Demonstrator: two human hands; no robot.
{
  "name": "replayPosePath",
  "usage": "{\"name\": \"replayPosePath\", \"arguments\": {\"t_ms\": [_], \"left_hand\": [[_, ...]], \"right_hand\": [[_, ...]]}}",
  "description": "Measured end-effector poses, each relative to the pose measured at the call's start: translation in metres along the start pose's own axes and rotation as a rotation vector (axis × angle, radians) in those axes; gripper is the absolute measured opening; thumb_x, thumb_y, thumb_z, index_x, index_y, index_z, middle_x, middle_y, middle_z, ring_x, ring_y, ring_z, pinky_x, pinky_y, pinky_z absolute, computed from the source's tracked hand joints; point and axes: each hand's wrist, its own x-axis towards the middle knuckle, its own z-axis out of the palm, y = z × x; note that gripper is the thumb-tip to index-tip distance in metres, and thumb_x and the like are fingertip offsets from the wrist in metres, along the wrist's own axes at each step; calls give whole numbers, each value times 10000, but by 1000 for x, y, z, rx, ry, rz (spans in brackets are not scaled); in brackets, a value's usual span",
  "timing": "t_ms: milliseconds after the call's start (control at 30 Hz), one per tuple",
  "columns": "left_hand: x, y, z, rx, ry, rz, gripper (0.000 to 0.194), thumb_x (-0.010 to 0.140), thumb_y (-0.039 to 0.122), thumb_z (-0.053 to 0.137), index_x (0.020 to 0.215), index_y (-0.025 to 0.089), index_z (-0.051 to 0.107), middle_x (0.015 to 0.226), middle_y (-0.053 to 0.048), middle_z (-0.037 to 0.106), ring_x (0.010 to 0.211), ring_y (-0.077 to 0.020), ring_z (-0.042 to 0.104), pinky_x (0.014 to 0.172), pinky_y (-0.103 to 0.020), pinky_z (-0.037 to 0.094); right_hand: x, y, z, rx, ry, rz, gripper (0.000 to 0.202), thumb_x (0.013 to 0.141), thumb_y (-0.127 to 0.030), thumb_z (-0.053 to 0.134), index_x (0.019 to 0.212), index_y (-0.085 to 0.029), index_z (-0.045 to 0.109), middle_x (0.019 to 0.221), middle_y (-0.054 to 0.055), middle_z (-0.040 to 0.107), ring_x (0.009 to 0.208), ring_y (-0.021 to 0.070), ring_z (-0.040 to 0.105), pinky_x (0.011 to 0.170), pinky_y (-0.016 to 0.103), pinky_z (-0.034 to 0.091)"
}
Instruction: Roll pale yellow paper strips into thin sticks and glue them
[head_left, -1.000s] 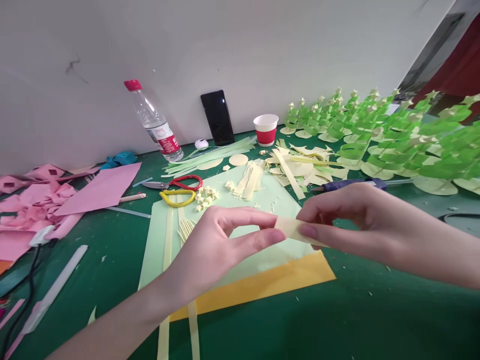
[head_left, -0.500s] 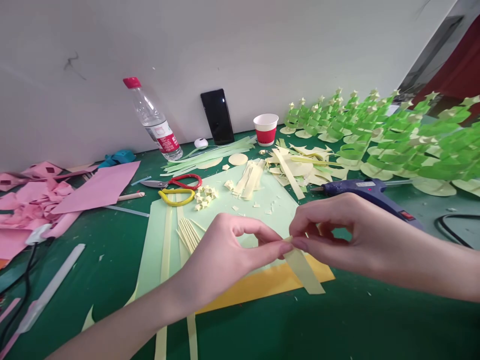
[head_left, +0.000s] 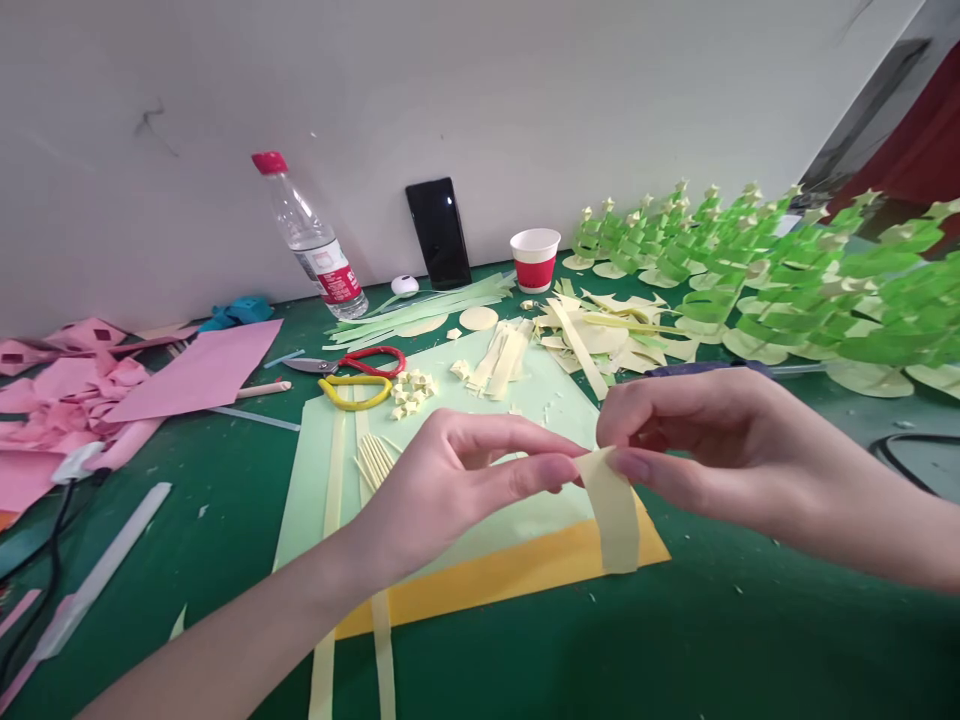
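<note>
A short pale yellow paper strip [head_left: 616, 520] hangs down between my hands, its top end pinched. My left hand [head_left: 480, 480] grips the top left corner between thumb and fingers. On the other side, my right hand [head_left: 682, 450] pinches the top right corner with its thumb and curled fingers. Below them lie a light green sheet [head_left: 480, 520] and an orange sheet [head_left: 525, 565]. Small folded paper stars [head_left: 411, 393], thin rolled sticks [head_left: 375, 460] and cut strips [head_left: 501, 360] rest on the green sheet.
Red and yellow scissors [head_left: 364, 378], a bottle [head_left: 326, 260], a phone [head_left: 439, 235] and a paper cup [head_left: 535, 262] stand or lie behind. Green paper trees [head_left: 720, 270] fill the back right, near a partly hidden glue gun [head_left: 705, 368]. Pink paper [head_left: 202, 370] lies left.
The paper strip is turned more toward me and hangs straighter. Both hands are slightly higher, and my right hand has moved a little to the right, covering most of the glue gun.
</note>
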Motion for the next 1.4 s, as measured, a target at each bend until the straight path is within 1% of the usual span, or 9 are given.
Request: {"name": "replayPosePath", "arguments": {"t_ms": [100,333,467,667,800,967,1133,1267,1400], "left_hand": [[0,-5,2,-124,-46,-32,159,815,179,690,763,289,793,741,63,731,750,-76,646,680,-118,504],[2,-6,1,-204,-93,-73,175,805,137,696,733,265,791,721,61,735,727,-73,635,695,-137,502],[2,-7,2,-239,-90,-104,161,775,132,724,714,268,787,704,77,733,690,-59,626,676,-134,501],[3,-6,4,-164,-28,-112,197,694,79,759,677,273,782,689,82,739,698,-72,629,704,-150,500],[1,-5,5,-62,-1,-84,204,758,113,698,678,282,778,697,92,740,700,-68,637,732,-156,493],[-2,-6,6,73,21,-43,185,785,150,672,703,282,773,758,92,755,788,-84,663,767,-157,491],[-1,-6,6,153,51,-37,177,790,174,653,703,279,766,804,90,761,826,-105,678,803,-181,497],[-2,-3,5,182,73,-55,133,770,207,669,686,255,760,767,72,764,801,-123,680,810,-213,503],[-4,0,5,164,86,-83,87,746,228,706,684,238,766,742,57,762,779,-133,672,855,-241,497]], "right_hand": [[0,0,1,-10,-11,-22,112,761,-229,696,668,-195,642,624,-35,561,539,50,475,466,126,372],[0,-1,-1,-196,-70,-109,168,840,-226,557,707,-210,657,625,-36,565,541,46,459,486,105,398],[2,-5,-2,-300,-108,-116,180,835,-197,521,700,-199,641,621,-37,575,547,45,473,492,93,409],[2,-5,1,-368,-81,-167,168,809,-142,517,672,-182,606,595,-57,562,533,21,455,493,64,385],[1,-7,1,-384,-84,-135,159,780,-127,516,652,-173,598,557,-60,528,497,24,417,454,86,354],[-1,-6,2,-418,-77,-113,168,786,-139,502,650,-180,592,521,-46,488,467,50,380,418,150,315],[-3,2,6,-509,23,-267,179,843,-148,486,687,-189,564,548,-48,466,497,50,394,443,155,314],[-2,1,4,-646,-2,-360,190,848,-119,468,689,-181,551,546,-56,467,491,41,394,446,134,326],[-2,-3,2,-704,-18,-412,181,863,-130,469,711,-179,554,567,-50,492,507,43,408,460,132,342]]}}
